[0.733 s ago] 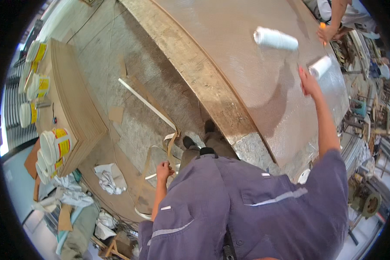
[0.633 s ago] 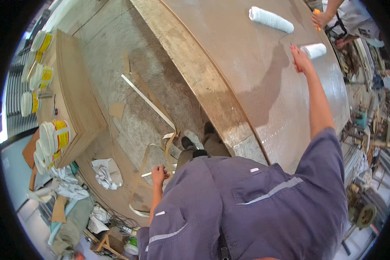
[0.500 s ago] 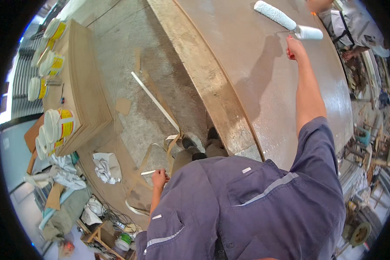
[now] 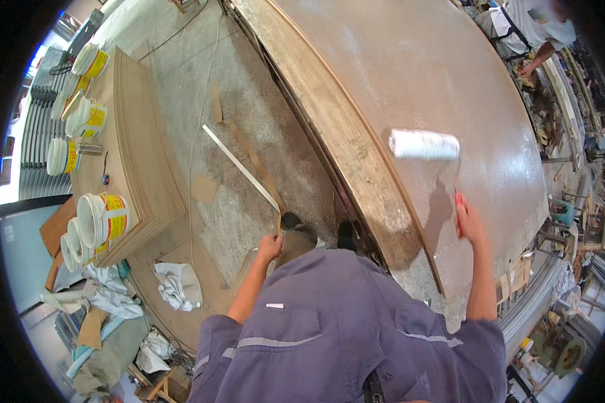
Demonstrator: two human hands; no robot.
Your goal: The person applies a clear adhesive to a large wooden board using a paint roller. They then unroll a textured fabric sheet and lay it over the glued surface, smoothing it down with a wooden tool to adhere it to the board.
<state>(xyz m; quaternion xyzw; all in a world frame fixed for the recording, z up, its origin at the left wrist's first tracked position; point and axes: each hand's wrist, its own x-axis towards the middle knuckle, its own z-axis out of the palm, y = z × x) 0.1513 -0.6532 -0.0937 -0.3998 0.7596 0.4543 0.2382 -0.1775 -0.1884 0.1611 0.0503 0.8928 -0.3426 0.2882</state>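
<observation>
My right hand (image 4: pixel 472 220) is wrapped round the red handle of a paint roller (image 4: pixel 423 145). The white sleeve, blurred by motion, lies across a wet-looking, brownish panel (image 4: pixel 383 74). The roller's thin wire frame bends down from the sleeve's right end to the handle. Low beside my body, my left hand (image 4: pixel 270 248) has its fingers curled in. The end of a brown strip (image 4: pixel 255 158) on the floor meets it in the picture, and I cannot make out whether the fingers hold anything.
A bare board ledge (image 4: pixel 343 131) runs along the panel's left side. At left, a stack of boards (image 4: pixel 144 148) carries several white buckets (image 4: pixel 104 220). A white strip (image 4: pixel 242 164) and crumpled sheeting (image 4: pixel 179 285) lie on the floor. Another person (image 4: pixel 528 33) is at the far right.
My right hand has drawn the roller back toward me from the panel's far part, and the arm is more bent. My left hand has moved up and slightly right. My view has shifted.
</observation>
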